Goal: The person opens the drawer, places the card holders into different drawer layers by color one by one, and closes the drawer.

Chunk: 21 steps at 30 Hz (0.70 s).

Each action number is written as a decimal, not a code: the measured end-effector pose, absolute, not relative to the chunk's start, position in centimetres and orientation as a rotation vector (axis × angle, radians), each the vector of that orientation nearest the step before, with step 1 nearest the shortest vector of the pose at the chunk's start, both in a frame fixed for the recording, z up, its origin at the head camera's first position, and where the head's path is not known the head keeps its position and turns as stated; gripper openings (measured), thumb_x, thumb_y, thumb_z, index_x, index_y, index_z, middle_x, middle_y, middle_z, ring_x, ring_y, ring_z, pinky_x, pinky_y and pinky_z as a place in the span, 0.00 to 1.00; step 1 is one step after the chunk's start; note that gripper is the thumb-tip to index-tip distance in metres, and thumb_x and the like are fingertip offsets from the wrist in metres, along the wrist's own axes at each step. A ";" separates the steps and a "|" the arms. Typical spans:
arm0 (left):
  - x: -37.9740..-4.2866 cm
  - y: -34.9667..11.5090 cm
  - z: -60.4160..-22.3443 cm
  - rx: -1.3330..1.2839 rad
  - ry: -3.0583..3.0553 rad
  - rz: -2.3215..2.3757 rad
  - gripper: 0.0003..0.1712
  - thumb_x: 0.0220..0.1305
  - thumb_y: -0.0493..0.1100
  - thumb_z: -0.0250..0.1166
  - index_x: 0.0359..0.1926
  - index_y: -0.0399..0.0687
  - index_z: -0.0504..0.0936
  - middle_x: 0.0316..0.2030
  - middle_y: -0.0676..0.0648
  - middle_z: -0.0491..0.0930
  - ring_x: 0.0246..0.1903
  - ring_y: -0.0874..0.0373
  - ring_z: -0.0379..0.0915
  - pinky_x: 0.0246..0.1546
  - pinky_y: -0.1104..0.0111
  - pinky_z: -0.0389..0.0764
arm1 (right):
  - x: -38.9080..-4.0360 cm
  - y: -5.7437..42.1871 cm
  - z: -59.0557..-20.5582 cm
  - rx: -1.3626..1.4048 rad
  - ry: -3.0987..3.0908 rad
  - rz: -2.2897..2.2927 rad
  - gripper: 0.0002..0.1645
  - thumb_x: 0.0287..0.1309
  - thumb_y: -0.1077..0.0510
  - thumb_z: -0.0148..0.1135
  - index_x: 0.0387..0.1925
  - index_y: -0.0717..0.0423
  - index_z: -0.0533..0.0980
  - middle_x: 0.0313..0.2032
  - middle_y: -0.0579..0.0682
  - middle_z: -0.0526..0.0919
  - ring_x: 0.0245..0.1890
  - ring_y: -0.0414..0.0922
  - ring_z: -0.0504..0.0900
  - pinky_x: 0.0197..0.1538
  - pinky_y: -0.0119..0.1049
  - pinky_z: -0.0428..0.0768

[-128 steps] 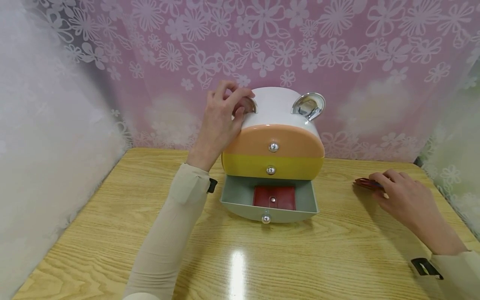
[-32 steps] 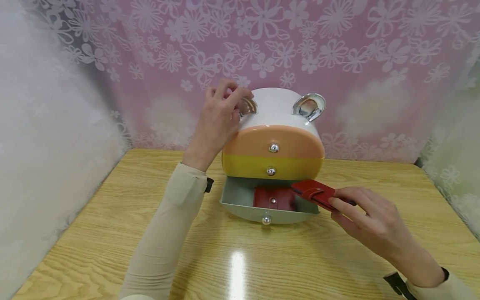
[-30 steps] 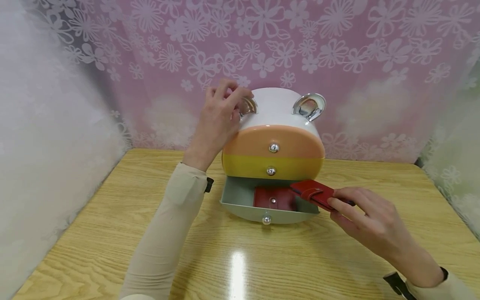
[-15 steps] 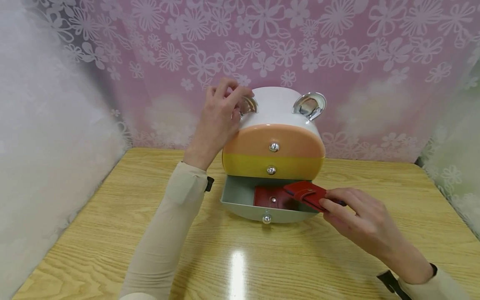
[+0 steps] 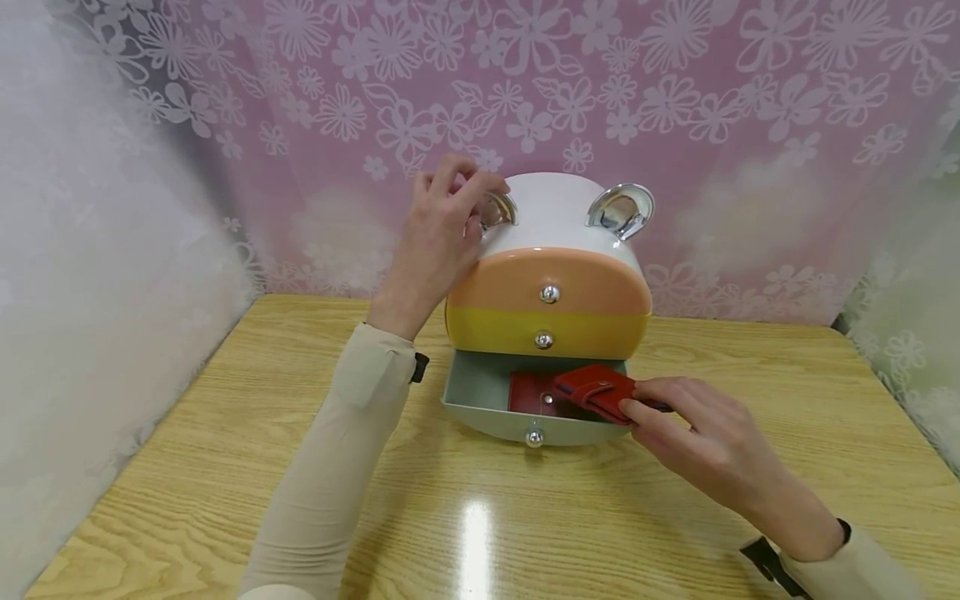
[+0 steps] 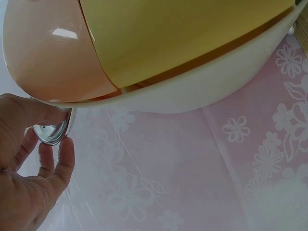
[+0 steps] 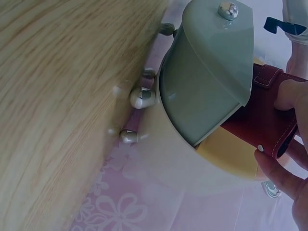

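A rounded white storage box [image 5: 558, 200] with orange, yellow and grey-green drawers stands on the table. My left hand [image 5: 438, 225] holds its chrome left ear, thumb and fingers around it in the left wrist view [image 6: 50, 130]. The lowest drawer [image 5: 480, 383] is pulled out, and a dark red wallet [image 5: 531, 392] with a snap lies in it. My right hand [image 5: 697, 429] pinches a second red wallet [image 5: 600, 390] with a strap, tilted over the drawer's right side. From the right wrist, that held wallet [image 7: 262, 108] is at the drawer's edge, partly covering the first one in the head view.
The wooden table [image 5: 300, 467] runs out to both sides and in front. A pink flowered cloth [image 5: 405, 100] hangs close behind the box, and pale cloths flank the table. Small metal feet [image 7: 143, 97] carry the box.
My right hand picked up the second wallet from the table at right, brought it left to the drawer and moved further in over it. The left hand has stayed on the ear.
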<state>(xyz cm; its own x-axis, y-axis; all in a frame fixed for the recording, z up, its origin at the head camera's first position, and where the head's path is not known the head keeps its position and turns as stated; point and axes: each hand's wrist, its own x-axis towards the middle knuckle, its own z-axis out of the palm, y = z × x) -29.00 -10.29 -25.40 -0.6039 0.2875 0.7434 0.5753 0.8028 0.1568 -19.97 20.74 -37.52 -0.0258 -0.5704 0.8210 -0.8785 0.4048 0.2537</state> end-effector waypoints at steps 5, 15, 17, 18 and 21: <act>-29.0 -10.3 -25.4 -0.635 -2.239 -0.502 0.20 0.67 0.28 0.59 0.55 0.52 0.81 0.54 0.44 0.72 0.50 0.49 0.71 0.58 0.58 0.67 | -20.3 20.3 -37.6 1.292 -1.706 0.399 0.21 0.77 0.50 0.52 0.38 0.57 0.87 0.35 0.56 0.87 0.29 0.49 0.85 0.29 0.43 0.81; -28.9 -10.3 -25.3 -0.629 -2.248 -0.521 0.20 0.67 0.28 0.58 0.54 0.53 0.81 0.54 0.45 0.71 0.52 0.48 0.70 0.60 0.59 0.69 | -21.2 19.8 -37.7 1.298 -1.760 0.355 0.20 0.77 0.51 0.51 0.39 0.56 0.86 0.37 0.54 0.87 0.31 0.49 0.85 0.31 0.44 0.83; -28.9 -10.3 -25.3 -0.627 -2.250 -0.522 0.20 0.67 0.28 0.58 0.54 0.53 0.81 0.54 0.45 0.71 0.52 0.48 0.70 0.59 0.59 0.69 | -21.3 19.7 -37.8 1.296 -1.769 0.348 0.20 0.78 0.51 0.51 0.39 0.55 0.86 0.37 0.54 0.87 0.31 0.48 0.85 0.31 0.44 0.84; -28.9 -10.3 -25.4 -0.627 -2.250 -0.524 0.20 0.67 0.28 0.58 0.54 0.53 0.81 0.54 0.45 0.71 0.51 0.48 0.70 0.59 0.59 0.69 | -21.4 19.6 -37.9 1.294 -1.774 0.346 0.20 0.78 0.51 0.51 0.39 0.54 0.86 0.37 0.54 0.87 0.31 0.48 0.85 0.31 0.44 0.84; -28.9 -10.3 -25.4 -0.627 -2.251 -0.531 0.20 0.67 0.28 0.58 0.54 0.53 0.81 0.54 0.45 0.71 0.51 0.48 0.70 0.58 0.59 0.69 | -21.7 19.3 -37.9 1.287 -1.781 0.347 0.20 0.78 0.50 0.50 0.40 0.54 0.86 0.38 0.53 0.86 0.31 0.48 0.85 0.30 0.43 0.83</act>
<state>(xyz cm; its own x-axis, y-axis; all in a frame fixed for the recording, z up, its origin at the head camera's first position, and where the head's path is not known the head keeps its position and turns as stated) -28.93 -10.27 -25.36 -0.6161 0.2762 0.7376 0.5769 0.7959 0.1838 -21.72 19.33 -37.95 -0.0703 -0.6210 0.7806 -0.8688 0.4227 0.2580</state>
